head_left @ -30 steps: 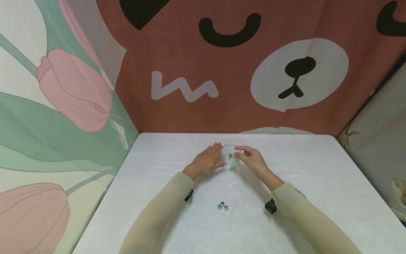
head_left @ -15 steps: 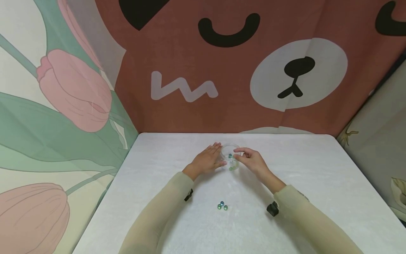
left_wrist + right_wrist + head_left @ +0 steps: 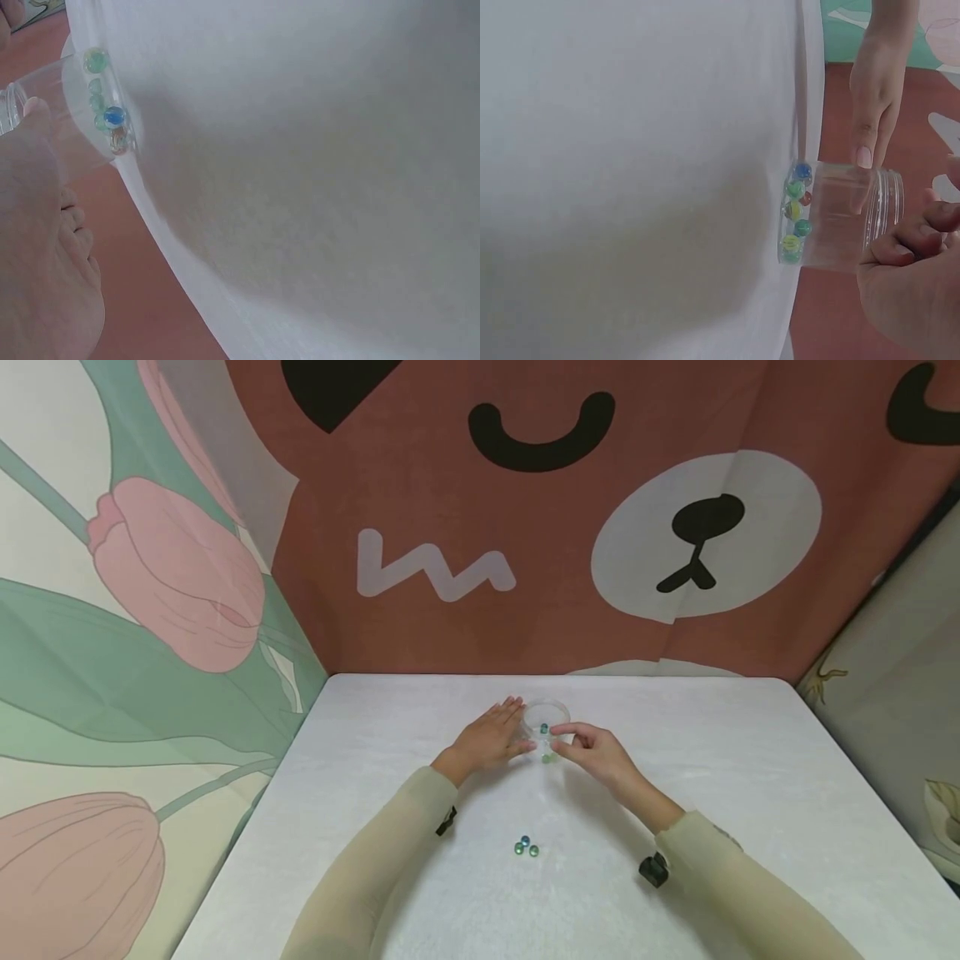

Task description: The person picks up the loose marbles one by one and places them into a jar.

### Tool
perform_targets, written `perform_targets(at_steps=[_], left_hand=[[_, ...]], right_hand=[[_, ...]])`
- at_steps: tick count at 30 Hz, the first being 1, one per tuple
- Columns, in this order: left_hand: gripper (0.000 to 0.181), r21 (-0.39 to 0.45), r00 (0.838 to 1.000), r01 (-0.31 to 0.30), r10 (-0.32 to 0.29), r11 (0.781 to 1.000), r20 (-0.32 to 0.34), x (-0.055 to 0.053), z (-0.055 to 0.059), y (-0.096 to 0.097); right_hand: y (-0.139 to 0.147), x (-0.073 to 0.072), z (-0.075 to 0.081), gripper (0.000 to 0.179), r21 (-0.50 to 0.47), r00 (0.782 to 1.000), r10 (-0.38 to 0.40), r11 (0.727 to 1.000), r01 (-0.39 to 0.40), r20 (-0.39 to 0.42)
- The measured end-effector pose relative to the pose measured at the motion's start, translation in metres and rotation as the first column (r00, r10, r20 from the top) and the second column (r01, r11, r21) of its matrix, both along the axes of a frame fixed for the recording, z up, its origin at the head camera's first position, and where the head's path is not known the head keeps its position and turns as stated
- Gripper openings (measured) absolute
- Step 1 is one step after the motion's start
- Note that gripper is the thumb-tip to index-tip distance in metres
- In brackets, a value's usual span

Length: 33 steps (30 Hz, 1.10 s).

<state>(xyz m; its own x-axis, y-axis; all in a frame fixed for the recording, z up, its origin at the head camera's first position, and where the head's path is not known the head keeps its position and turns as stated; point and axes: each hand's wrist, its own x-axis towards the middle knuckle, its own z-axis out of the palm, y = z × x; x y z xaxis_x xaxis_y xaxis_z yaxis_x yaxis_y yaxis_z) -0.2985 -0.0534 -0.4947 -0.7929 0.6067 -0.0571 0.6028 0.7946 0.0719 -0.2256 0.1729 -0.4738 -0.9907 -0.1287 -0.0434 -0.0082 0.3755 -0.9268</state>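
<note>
A clear plastic jar (image 3: 546,717) stands near the table's back edge. Green, blue and multicoloured marbles (image 3: 795,214) lie at its bottom. My left hand (image 3: 486,735) lies along the jar's left side, fingers stretched toward the back and thumb against the front. In the left wrist view its thumb (image 3: 36,112) overlaps the jar near the neck. My right hand (image 3: 596,752) is at the jar's front right, index finger and thumb apart and pointing left, with no marble visible between them. Its other fingers curl near the threaded rim in the right wrist view.
Three loose marbles (image 3: 527,847), two green and one blue, lie on the white table (image 3: 465,893) in front of the jar. A brown cloth (image 3: 420,635) with a bear design hangs behind the table. Floral cloths hang on both sides.
My right hand has drawn down from over the jar's mouth to its front right, the wrist shifting right and nearer. The left hand, jar and loose marbles have stayed in place.
</note>
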Motion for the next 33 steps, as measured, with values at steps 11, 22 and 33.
perform_targets(at_steps=[11,22,33], left_hand=[[0.087,-0.009,1.0,-0.009,0.009,1.0,-0.001,0.0,-0.001,-0.001],[0.088,-0.012,1.0,-0.018,0.018,1.0,0.002,0.001,0.001,0.0],[0.087,-0.005,1.0,-0.008,0.008,1.0,0.003,0.0,0.001,0.0]], right_hand=[[0.002,0.019,-0.005,0.036,0.012,0.998,0.05,0.999,-0.051,0.033],[0.001,0.031,-0.023,0.035,0.068,0.988,0.145,0.987,-0.149,0.054],[-0.005,0.045,-0.032,0.032,0.144,0.966,0.259,0.955,-0.259,0.017]])
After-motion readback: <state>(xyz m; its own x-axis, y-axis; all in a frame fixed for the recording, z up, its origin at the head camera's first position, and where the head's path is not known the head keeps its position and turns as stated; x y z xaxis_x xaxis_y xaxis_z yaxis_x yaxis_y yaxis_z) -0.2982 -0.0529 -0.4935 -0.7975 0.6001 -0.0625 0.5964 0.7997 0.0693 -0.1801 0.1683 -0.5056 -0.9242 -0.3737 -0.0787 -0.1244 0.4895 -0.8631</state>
